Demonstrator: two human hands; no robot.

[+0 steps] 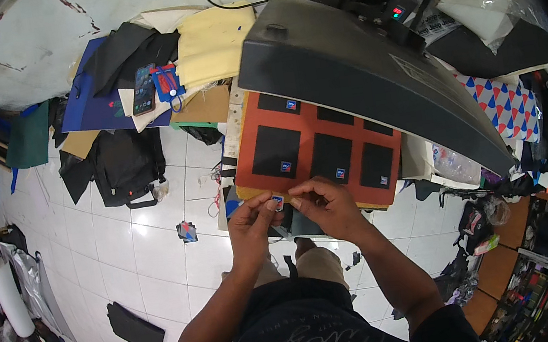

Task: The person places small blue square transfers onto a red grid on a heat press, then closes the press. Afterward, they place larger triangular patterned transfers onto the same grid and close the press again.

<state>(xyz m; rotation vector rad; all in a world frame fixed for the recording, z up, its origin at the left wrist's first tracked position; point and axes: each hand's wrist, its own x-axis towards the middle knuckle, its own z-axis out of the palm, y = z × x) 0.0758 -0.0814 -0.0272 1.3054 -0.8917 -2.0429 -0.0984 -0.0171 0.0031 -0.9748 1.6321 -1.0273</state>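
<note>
In front of my body, my left hand (pixel 253 223) pinches a small blue, white and red heat-transfer patch (pixel 278 203) between thumb and fingers. Close by on its right, my right hand (pixel 327 207) has thumb and forefinger pressed together; what they hold, if anything, is too small to make out. Just beyond both hands lies the orange-red bed (pixel 308 132) of a heat press, whose dark upper plate (pixel 356 56) is raised and swung over its far right part. Rows of black fabric pieces (pixel 276 148) rest on the bed, several showing a small blue-and-red patch at a lower corner.
Left of the press, a phone (pixel 143 89), yellow cloth (pixel 216 44) and black cloth (pixel 127 52) lie piled. A black bag (pixel 122 164) and a small stack of patches (pixel 187 232) sit on the tiled floor. Crowded shelves (pixel 541 253) stand at right.
</note>
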